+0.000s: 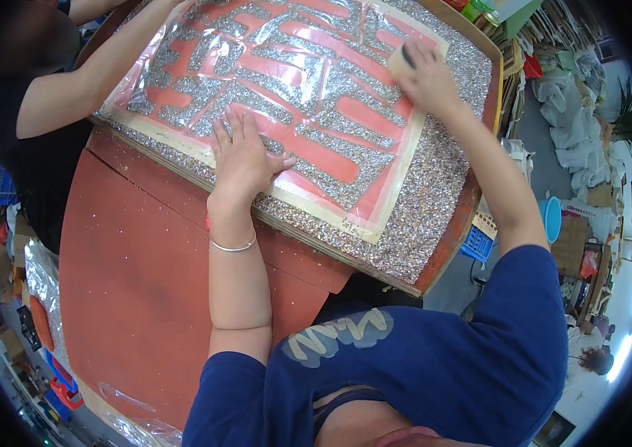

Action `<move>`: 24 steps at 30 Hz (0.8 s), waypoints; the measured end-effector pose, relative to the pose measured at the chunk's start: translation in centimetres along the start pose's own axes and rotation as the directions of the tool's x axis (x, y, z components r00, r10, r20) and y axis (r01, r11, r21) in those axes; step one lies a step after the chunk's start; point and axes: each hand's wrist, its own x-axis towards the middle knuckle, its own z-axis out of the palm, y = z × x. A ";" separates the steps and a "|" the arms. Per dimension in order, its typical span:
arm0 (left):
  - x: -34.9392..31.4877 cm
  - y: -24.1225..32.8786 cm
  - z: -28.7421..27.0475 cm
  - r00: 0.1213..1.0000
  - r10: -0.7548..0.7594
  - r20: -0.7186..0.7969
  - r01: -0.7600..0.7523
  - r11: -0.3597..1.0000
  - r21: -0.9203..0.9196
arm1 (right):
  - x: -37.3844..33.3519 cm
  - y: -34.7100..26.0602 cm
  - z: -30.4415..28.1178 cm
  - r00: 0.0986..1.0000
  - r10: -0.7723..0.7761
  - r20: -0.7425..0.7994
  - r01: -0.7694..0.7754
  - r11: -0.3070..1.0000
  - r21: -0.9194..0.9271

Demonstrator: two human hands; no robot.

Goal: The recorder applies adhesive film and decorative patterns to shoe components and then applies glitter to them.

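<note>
My left hand [243,160] lies flat with fingers spread on a clear plastic sheet [323,158] marked with coral-pink shapes and a pale taped border. Silvery pieces show through the sheet between the shapes. At the sheet's far right edge, my right hand [431,83] grips a small pale block [398,68] with a dark patch. The block rests against the sheet; its exact kind is unclear. Beneath the sheet is a wood-rimmed tray [496,112] filled with silvery, glittery bits [446,175].
A co-worker's arm [92,93] reaches over the far left of the sheet, the hand cut off by the frame. A reddish-brown board [137,276] lies nearer me. To the right are a blue basin [549,217] and a blue basket [476,243].
</note>
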 end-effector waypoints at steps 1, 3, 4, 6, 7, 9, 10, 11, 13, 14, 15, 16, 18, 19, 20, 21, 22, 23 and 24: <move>0.5 0.4 0.4 1.000 0.024 -0.002 -0.024 1.000 -0.005 | -0.6 3.4 1.3 0.985 -0.127 -0.119 0.101 0.975 -0.199; 0.2 -0.6 0.9 1.000 -0.008 0.013 0.007 1.000 0.014 | 0.3 -1.2 1.5 0.990 0.131 -0.042 -0.128 0.989 0.072; 0.0 -1.0 0.8 1.000 -0.014 0.001 0.014 1.000 0.018 | 1.0 -4.4 0.9 0.934 0.345 0.097 -0.358 0.878 0.318; -0.4 -1.5 0.9 1.000 -0.029 -0.006 0.029 0.999 0.040 | -0.5 -11.0 -2.7 0.994 -0.025 0.106 -0.025 0.896 0.443; -0.1 -1.4 0.9 1.000 -0.025 -0.005 0.026 0.999 0.035 | -1.9 -13.6 -5.4 0.990 -0.128 0.058 0.084 0.870 0.485; -0.1 -0.8 0.5 1.000 -0.001 0.001 0.001 1.000 0.027 | -2.8 -13.9 -6.8 0.977 -0.214 0.017 0.174 0.834 0.524; -0.4 -0.7 0.5 1.000 0.002 0.019 -0.003 0.999 0.034 | -2.2 -12.1 -5.2 0.976 -0.219 -0.012 0.201 0.869 0.452; -0.4 -0.8 0.1 1.000 -0.007 0.011 0.007 0.999 0.040 | -0.9 -10.0 -3.1 0.969 -0.240 -0.055 0.242 0.894 0.377; -0.2 -0.3 0.3 1.000 0.009 0.007 -0.009 0.999 0.035 | -0.8 -1.9 0.2 0.991 -0.107 0.083 0.105 0.994 0.024; 0.2 -0.1 0.5 1.000 0.023 0.007 -0.024 1.000 0.021 | -0.5 0.9 1.5 0.988 0.113 0.107 -0.115 0.993 0.009; 0.6 0.2 0.8 0.999 0.035 0.005 -0.035 0.999 0.005 | -0.4 2.5 2.3 0.938 0.324 0.125 -0.326 0.945 -0.010; 0.5 0.1 0.5 1.000 0.027 -0.003 -0.027 1.000 0.005 | 0.5 0.9 2.0 0.941 0.316 0.119 -0.318 0.948 -0.005; -0.2 -0.1 0.0 0.999 -0.016 0.051 0.016 1.000 -0.002 | 1.3 -4.7 1.3 0.970 0.178 0.168 -0.208 0.962 0.178; -0.3 0.4 0.1 0.999 -0.016 0.041 0.017 1.000 -0.009 | 0.7 -7.0 0.3 0.996 -0.015 0.090 -0.018 0.933 0.360; -0.5 1.1 0.5 1.000 0.009 0.022 -0.009 1.000 0.005 | -0.3 -9.1 -0.6 0.981 -0.191 -0.020 0.174 0.839 0.516; -0.4 1.5 0.6 0.999 0.037 0.003 -0.037 0.999 0.019 | -0.4 -10.2 -3.7 0.965 -0.247 0.085 0.164 0.827 0.538; -0.7 1.4 1.3 0.997 0.072 -0.005 -0.072 0.996 0.057 | 0.0 -9.4 -3.6 0.967 -0.215 0.135 0.132 0.879 0.458; -0.9 1.3 1.4 0.998 0.069 -0.002 -0.069 0.996 0.059 | 0.5 -7.9 -3.0 0.967 -0.180 0.182 0.101 0.922 0.374; -0.9 1.2 0.9 0.995 0.102 0.005 -0.102 0.994 0.039 | 1.1 -5.6 -1.3 0.998 -0.020 0.055 0.002 0.948 0.319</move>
